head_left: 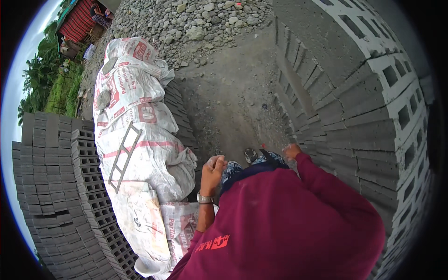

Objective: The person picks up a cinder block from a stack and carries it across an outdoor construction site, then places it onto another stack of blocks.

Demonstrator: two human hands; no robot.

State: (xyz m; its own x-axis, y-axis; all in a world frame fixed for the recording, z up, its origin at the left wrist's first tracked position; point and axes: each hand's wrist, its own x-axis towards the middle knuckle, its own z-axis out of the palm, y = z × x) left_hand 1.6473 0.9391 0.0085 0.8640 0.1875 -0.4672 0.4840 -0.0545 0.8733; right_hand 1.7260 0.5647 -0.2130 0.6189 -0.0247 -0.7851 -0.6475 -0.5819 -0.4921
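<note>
My left hand [214,171] hangs in front of my body with its fingers curled in and nothing showing in them; a metal watch sits on its wrist. To its left is a long stack covered with white cement sacks [140,126]. My right hand [292,150] is held out low on the other side, fingers loosely curled, no object visible in it. It is nearest to the wall of stacked grey concrete blocks [345,112] on the right, apparently apart from it. On the sacks lies a grey ladder-shaped frame [125,156] with three openings.
A dirt path [233,98] runs ahead between the stacks to a heap of grey stones [200,30]. More hollow blocks [95,182] stand stacked at the far left. Stones [103,99] weigh down the sacks. Another person [99,15] is by a red checked cloth [77,23] far off.
</note>
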